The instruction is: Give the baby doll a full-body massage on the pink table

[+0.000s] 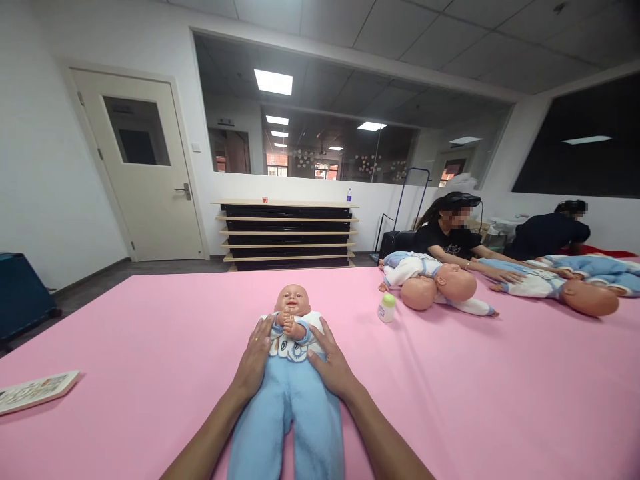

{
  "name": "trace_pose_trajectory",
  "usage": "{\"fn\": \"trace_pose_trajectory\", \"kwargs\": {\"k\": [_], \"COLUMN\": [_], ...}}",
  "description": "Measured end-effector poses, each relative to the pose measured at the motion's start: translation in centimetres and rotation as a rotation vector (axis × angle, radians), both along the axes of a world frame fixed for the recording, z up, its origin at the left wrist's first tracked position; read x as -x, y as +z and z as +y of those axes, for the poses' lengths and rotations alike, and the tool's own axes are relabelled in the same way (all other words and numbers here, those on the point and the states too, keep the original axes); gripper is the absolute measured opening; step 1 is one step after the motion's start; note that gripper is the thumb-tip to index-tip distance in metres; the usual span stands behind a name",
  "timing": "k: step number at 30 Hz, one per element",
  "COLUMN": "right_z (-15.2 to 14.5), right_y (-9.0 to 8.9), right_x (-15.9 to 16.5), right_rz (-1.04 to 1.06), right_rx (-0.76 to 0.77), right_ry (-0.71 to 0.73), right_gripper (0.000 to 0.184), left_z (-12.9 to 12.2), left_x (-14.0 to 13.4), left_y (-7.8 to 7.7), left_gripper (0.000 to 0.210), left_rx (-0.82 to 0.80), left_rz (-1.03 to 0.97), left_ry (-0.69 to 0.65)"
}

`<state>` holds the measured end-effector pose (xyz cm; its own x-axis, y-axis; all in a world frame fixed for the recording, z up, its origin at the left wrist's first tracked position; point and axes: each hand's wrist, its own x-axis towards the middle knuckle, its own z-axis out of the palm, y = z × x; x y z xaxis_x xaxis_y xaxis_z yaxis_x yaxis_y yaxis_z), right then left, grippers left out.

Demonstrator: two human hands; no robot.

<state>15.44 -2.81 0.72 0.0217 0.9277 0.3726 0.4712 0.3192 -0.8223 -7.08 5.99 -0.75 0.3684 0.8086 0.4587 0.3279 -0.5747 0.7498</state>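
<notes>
A baby doll [289, 393] lies on its back on the pink table cover [165, 333], its head pointing away from me. It wears light blue trousers and a white top with blue trim, and its small hands meet on its chest. My left hand [257, 353] rests along the left side of its torso, fingers stretched out toward its shoulder. On the opposite side, my right hand [331, 361] lies against the torso with thumb and fingers apart. A ring shows on a left finger. Neither palm is visible.
A white bottle with a green cap [387, 309] stands to the right. Beyond it are stacked dolls [435, 283] and another doll [565, 290] touched by a co-worker [453, 233]. A second person [547, 230] bends farther back. A flat printed box [37, 392] lies at left.
</notes>
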Motion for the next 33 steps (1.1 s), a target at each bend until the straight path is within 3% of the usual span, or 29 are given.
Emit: {"fn": "trace_pose_trajectory", "kwargs": {"k": [4, 8, 10, 13, 16, 19, 24, 30, 33], "right_z": [0.4, 1.1, 1.3, 1.2, 0.7, 0.3, 0.0, 0.1, 0.2], "right_y": [-0.8, -1.3, -0.9, -0.1, 0.2, 0.0, -0.1, -0.1, -0.6], "right_x": [0.1, 0.0, -0.2, -0.2, 0.0, 0.3, 0.4, 0.6, 0.7], "right_rz": [0.027, 0.371, 0.537, 0.614, 0.532, 0.275, -0.064, -0.119, -0.006], "right_rx": [-0.051, -0.09, -0.09, -0.102, -0.099, -0.065, -0.064, -0.096, -0.08], "right_ry": [-0.056, -0.087, -0.058, -0.039, -0.026, -0.031, 0.023, 0.011, -0.063], "right_gripper": [0.063, 0.083, 0.081, 0.073, 0.07, 0.067, 0.057, 0.055, 0.067], "left_z": [0.2, 0.2, 0.2, 0.0, -0.1, -0.2, 0.1, 0.1, 0.0], "left_x": [-0.1, 0.2, 0.3, 0.4, 0.2, -0.1, -0.2, -0.2, 0.0], "left_y": [-0.3, -0.1, 0.2, 0.5, 0.3, -0.4, -1.0, -0.5, -0.6], "left_gripper": [0.06, 0.08, 0.082, 0.076, 0.07, 0.068, 0.057, 0.054, 0.058], "left_rx": [-0.037, 0.029, 0.094, 0.132, 0.129, 0.131, -0.03, -0.024, 0.02], "left_rz": [-0.004, -0.17, -0.246, -0.309, -0.305, -0.194, 0.057, 0.088, -0.029], "left_ry": [0.061, 0.198, 0.246, 0.263, 0.226, 0.176, 0.018, -0.008, 0.057]}}
